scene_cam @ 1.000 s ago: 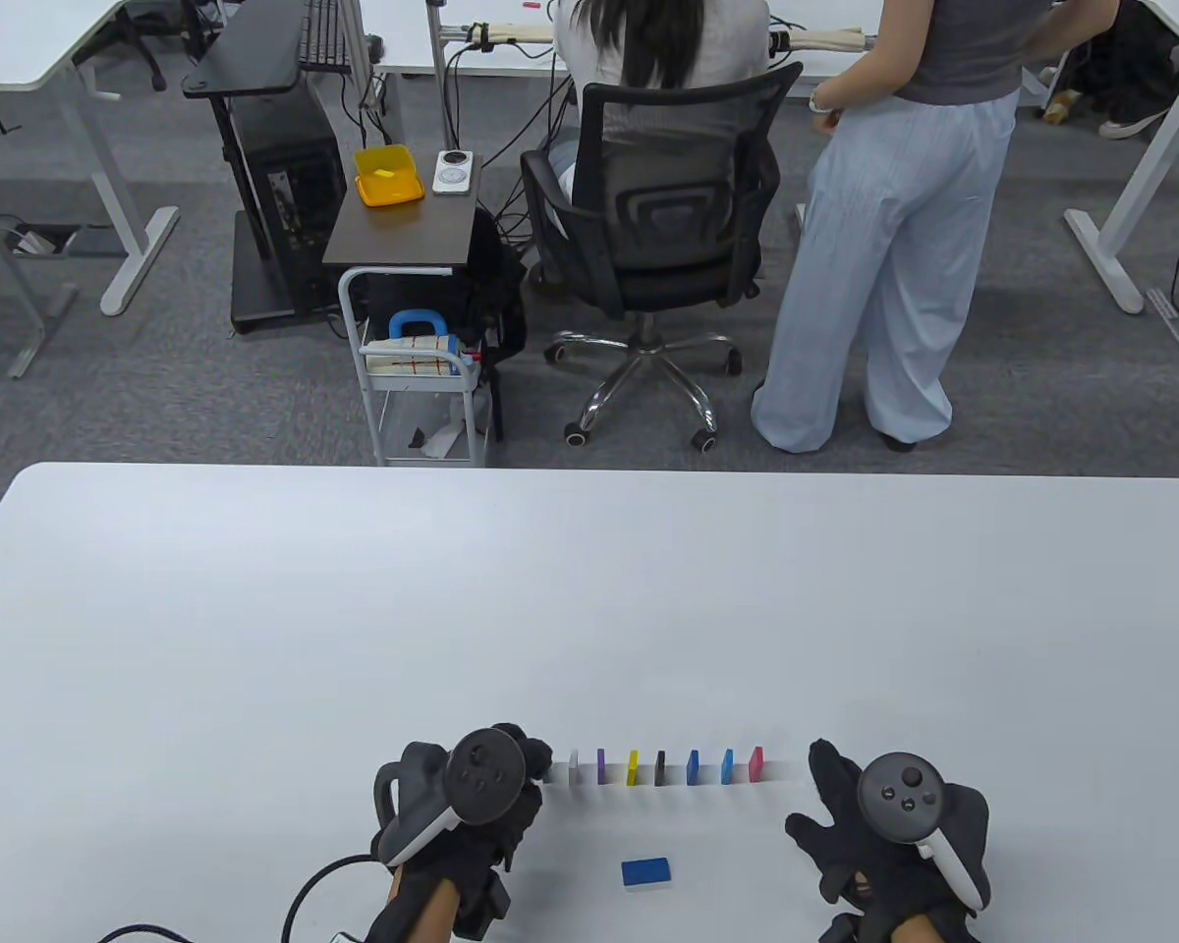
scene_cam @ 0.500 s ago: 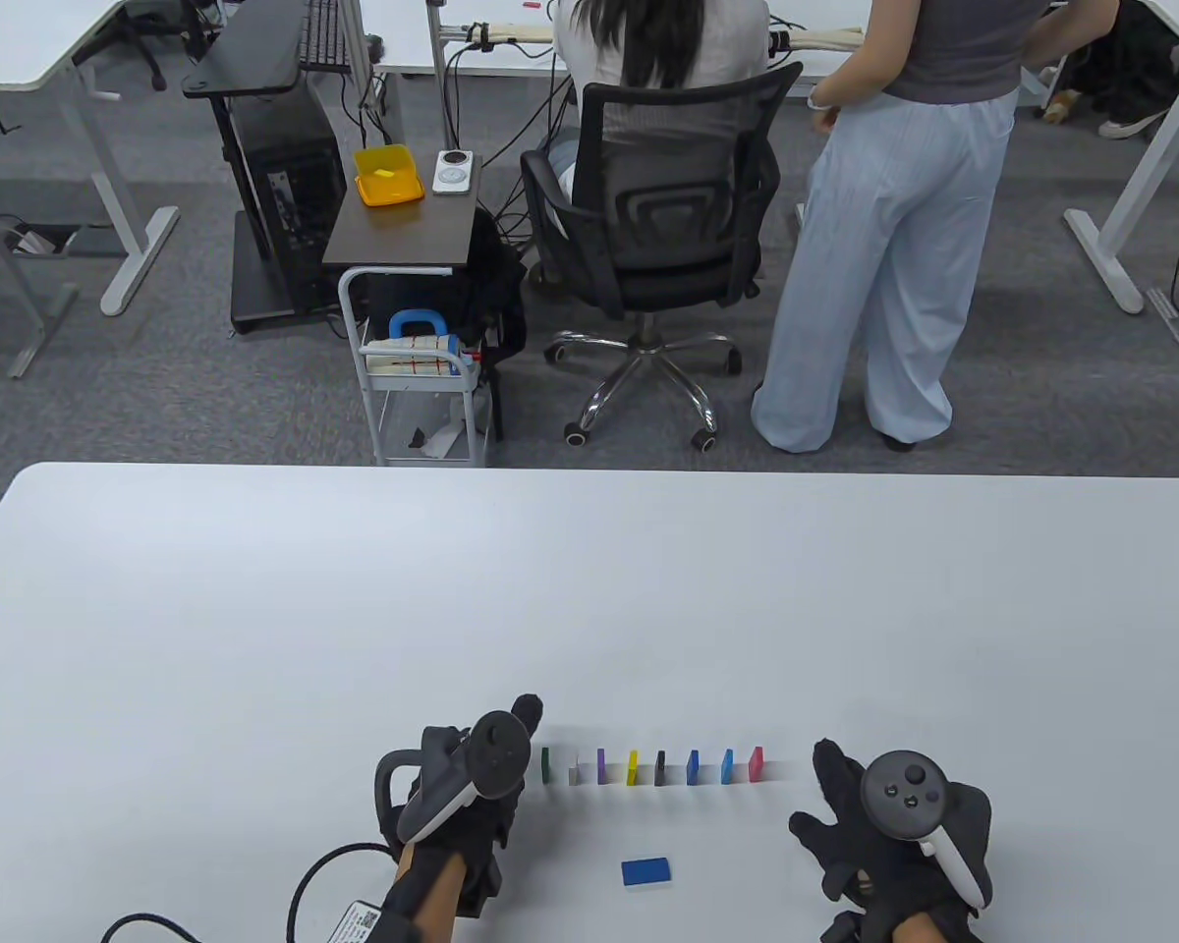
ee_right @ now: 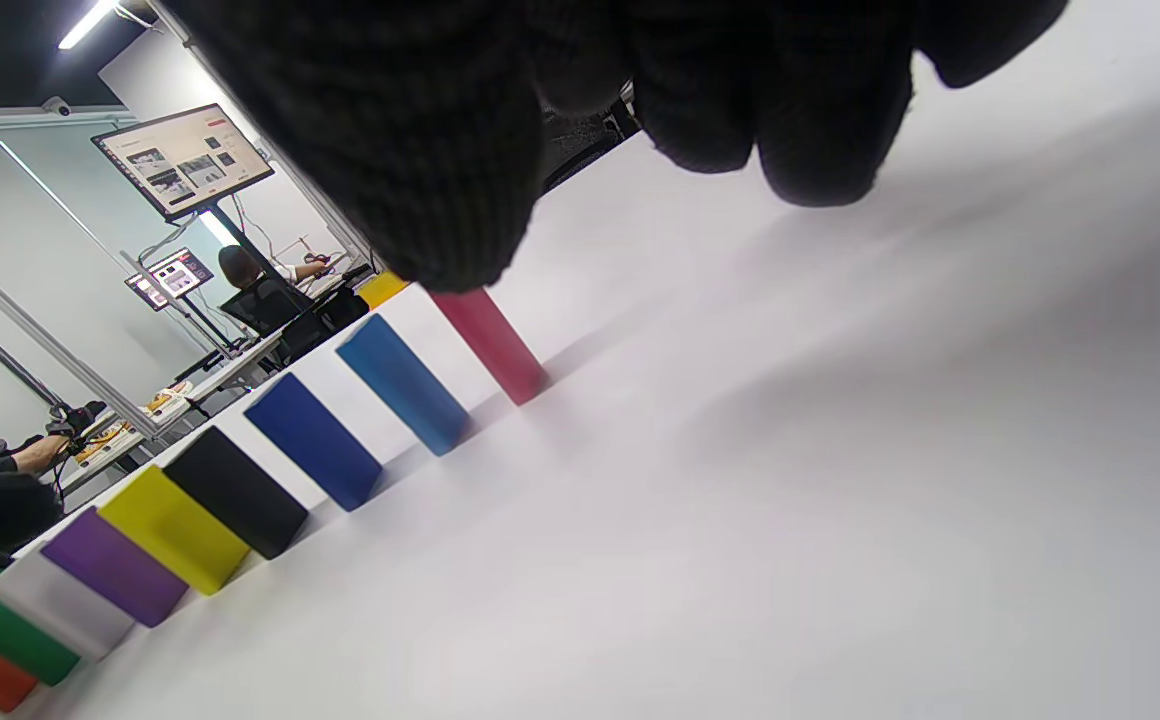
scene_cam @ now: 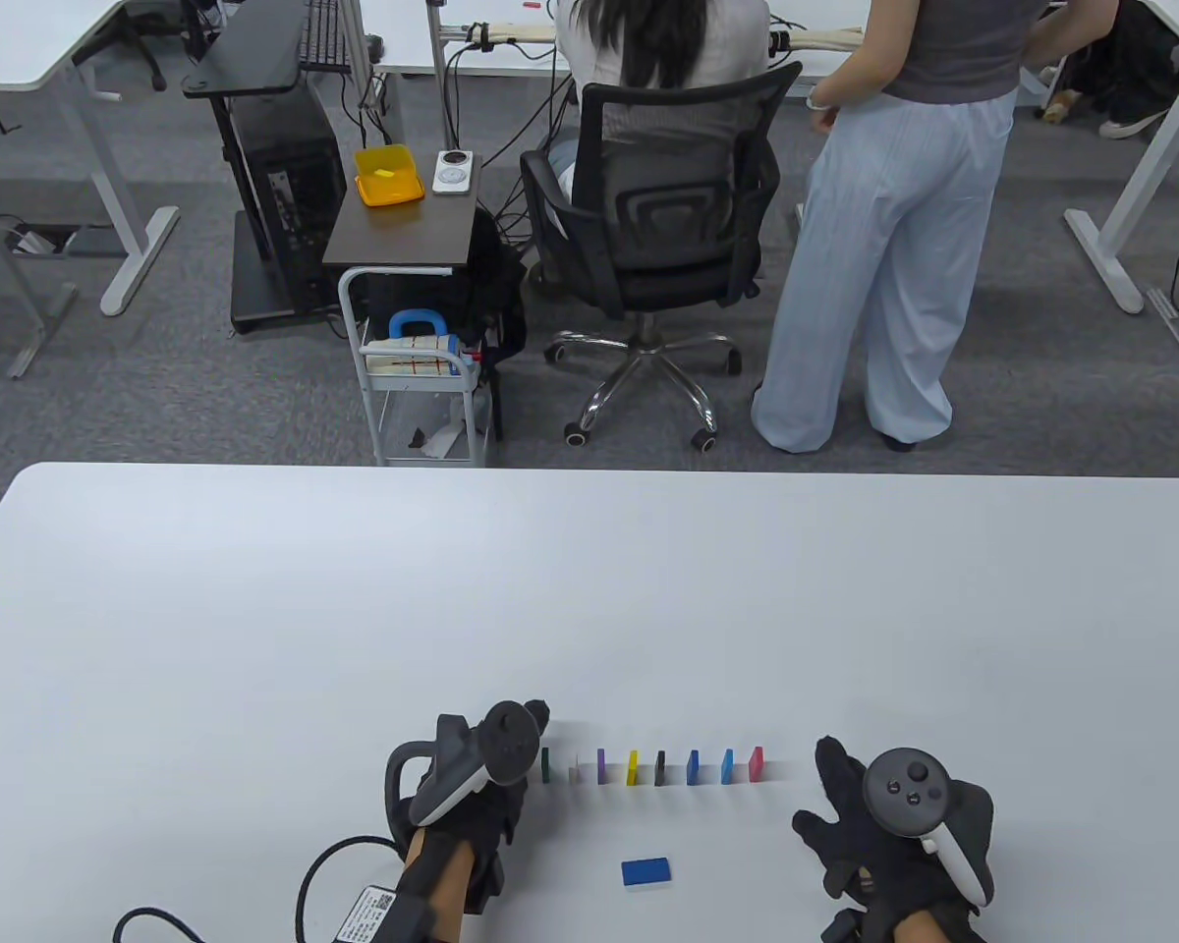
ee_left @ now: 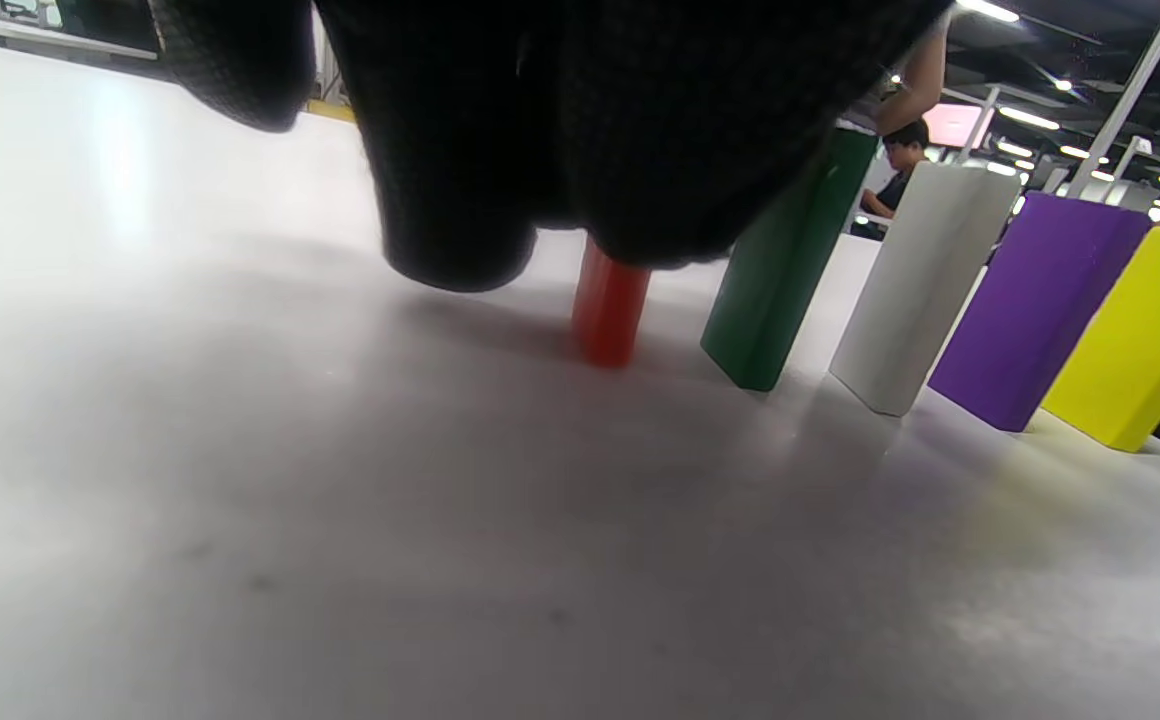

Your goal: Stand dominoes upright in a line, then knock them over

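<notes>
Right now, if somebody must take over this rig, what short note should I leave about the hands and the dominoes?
Left hand: fingers over the top of the red domino, which is upright at the row's left end beside the green domino; whether they pinch it, I cannot tell.
Right hand: open, holds nothing, right of the pink domino.
Done: nine dominoes upright in a line, red to pink.
Left: stand the blue domino lying flat nearer the person, then knock the line over.
</notes>
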{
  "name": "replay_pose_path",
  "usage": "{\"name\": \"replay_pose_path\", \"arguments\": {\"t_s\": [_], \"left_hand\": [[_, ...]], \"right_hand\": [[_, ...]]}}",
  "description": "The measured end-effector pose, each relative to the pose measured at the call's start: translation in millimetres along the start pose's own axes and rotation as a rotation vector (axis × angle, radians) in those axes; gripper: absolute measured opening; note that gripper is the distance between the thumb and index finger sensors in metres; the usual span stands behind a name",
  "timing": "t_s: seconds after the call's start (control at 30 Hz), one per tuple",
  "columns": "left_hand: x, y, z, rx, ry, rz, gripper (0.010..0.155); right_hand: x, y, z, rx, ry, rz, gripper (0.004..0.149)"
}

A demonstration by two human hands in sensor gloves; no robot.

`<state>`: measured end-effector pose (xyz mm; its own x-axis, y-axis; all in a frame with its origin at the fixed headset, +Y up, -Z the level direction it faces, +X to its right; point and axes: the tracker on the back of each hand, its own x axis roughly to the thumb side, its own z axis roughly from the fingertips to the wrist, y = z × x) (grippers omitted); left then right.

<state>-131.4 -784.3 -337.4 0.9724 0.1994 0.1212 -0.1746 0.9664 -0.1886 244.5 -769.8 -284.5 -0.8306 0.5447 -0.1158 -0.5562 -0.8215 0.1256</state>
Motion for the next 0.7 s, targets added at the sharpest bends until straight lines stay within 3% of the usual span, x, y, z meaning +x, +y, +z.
{"name": "replay_pose_path", "arguments": {"t_s": [0.7], "left_hand": [[-9.0,5.5,5.4,-0.004,0.027,0.127,0.074]], "right_hand": [[0.2,1.9,-0.3,0.007,-0.003,0.011,0.081]]}}
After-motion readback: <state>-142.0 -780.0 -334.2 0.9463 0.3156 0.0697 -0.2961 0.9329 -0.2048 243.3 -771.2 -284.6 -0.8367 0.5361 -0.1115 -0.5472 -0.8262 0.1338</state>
